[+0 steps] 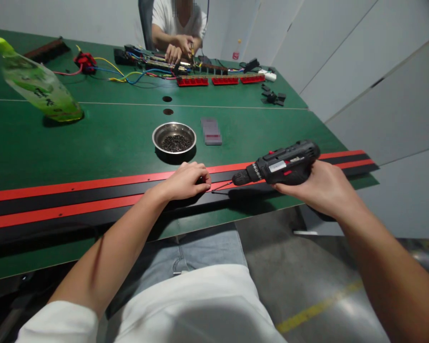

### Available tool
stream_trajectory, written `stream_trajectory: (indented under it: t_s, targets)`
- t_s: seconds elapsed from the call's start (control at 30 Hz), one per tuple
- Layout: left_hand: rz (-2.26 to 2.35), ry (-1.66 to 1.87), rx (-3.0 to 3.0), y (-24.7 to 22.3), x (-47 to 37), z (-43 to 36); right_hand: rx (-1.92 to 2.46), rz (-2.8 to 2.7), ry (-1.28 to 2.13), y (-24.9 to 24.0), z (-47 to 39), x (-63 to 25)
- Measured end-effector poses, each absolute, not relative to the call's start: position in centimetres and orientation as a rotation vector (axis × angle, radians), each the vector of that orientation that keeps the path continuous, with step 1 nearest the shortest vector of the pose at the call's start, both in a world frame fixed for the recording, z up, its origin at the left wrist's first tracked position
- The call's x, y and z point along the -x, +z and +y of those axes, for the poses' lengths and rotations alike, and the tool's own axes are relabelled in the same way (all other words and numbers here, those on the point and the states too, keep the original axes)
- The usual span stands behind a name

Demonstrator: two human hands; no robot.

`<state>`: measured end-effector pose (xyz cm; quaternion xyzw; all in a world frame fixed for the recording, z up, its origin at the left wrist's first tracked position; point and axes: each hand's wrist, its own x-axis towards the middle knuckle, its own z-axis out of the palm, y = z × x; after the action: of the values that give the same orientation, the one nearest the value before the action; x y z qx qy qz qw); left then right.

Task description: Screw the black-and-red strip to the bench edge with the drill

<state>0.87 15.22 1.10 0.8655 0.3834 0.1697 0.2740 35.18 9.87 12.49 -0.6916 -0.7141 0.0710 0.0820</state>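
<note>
My right hand (323, 183) is wrapped round the handle of a black cordless drill (282, 164), which lies tilted on its side with the chuck toward the left. A long thin bit (222, 186) reaches from the chuck down to a black and red strip (103, 182). Beside the bit's tip, my left hand (190, 181) rests on the strip with its fingers curled together. Whatever those fingers may hold is hidden. Small dark screws or holes show along the strip's red bands. Just beyond my left hand stands a metal bowl (174, 138) of small dark screws.
A grey, blurred-out phone-like object (211, 131) lies right of the bowl. At left is a green bottle (39, 88). Across the green table (121, 128), a person (178, 38) handles wired parts near red strips (193, 81). Black pieces (273, 96) lie at far right.
</note>
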Motion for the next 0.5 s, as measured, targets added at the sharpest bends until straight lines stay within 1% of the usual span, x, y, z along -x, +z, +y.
stream_trajectory:
  t_s: [0.1,0.27,0.5]
  targets:
    - [1.052,0.496,-2.272,1.2,-0.9,15.3,2.141,-2.086,0.126,13.1,9.8,-34.2]
    - [1.028,0.527,-2.223,1.4,-0.8,15.4,2.091,-2.16,-0.039,14.0,9.9,-32.9]
    - [0.947,0.537,-2.191,1.6,-0.5,15.4,2.101,-2.223,-0.114,14.9,10.3,-31.7]
